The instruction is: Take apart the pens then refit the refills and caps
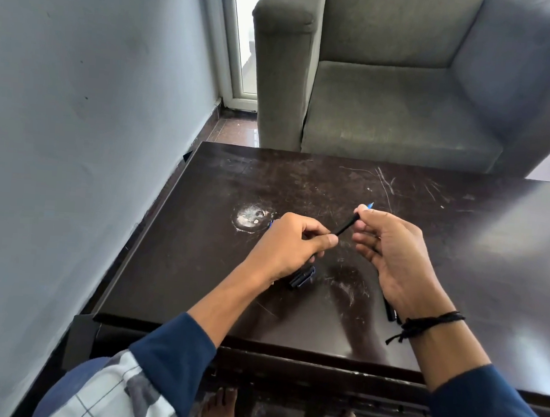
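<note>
Along the left side of the frame runs a pale grey wall (77,129). A door frame (236,42) with bright light behind it stands at the upper centre-left. A grey armchair (388,102) fills the upper centre and upper right, just behind the far edge of the dark, scratched worktop (269,182). A whitish worn patch (250,218) marks the worktop left of centre.

At centre, slightly left, the left hand (289,245) is closed, thumb and forefinger pinching the lower end of a thin black pen part (347,226). This part slants up to the right across the gap between the two hands, above the worktop. A small blue piece (271,224) shows at the far side of the left hand, mostly hidden; what it is cannot be told. Just below the left hand, a dark pen piece with blue edges (303,277) lies on the worktop.

Right of centre, the right hand (393,259) is curled, its fingertips (361,211) gripping the upper end of the same black part. A blue tip (370,204) projects just beyond those fingertips. A black pen (390,312) lies on the worktop under the right wrist, largely covered. A black cord bracelet (428,323) circles that wrist. Both forearms wear dark blue sleeves (172,351). Bare feet (220,409) appear at the bottom centre, beneath the worktop.
</note>
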Demonstrator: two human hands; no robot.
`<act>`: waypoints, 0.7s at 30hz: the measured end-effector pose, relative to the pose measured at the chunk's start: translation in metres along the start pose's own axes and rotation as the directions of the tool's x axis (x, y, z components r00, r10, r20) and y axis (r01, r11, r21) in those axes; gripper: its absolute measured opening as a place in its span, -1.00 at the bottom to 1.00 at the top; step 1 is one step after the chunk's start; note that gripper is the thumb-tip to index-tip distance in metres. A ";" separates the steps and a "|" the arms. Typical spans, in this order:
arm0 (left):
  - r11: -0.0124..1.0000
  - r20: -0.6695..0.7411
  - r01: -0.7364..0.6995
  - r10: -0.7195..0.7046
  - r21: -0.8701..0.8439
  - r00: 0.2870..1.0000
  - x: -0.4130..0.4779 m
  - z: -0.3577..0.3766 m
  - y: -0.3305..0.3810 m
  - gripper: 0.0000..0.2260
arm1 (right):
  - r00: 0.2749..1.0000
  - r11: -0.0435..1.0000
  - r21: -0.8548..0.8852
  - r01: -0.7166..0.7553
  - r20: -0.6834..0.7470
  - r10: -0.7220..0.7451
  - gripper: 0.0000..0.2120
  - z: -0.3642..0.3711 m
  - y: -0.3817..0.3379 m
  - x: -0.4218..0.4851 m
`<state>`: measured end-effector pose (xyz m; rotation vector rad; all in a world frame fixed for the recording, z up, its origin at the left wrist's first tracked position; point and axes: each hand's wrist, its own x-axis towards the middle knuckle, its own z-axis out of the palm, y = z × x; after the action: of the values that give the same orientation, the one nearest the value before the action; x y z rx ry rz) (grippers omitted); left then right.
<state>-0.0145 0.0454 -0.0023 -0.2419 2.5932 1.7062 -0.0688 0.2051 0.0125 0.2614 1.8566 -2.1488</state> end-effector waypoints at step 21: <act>0.918 0.162 0.173 -0.121 -0.356 0.979 -0.002 -0.007 0.008 -0.70 | 0.975 0.995 0.090 0.034 0.216 -0.053 -0.87 0.003 -0.001 -0.002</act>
<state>-0.0131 0.0420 0.0077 -0.3073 2.0846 2.0603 -0.0671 0.2025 0.0143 0.0008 1.6650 -2.1905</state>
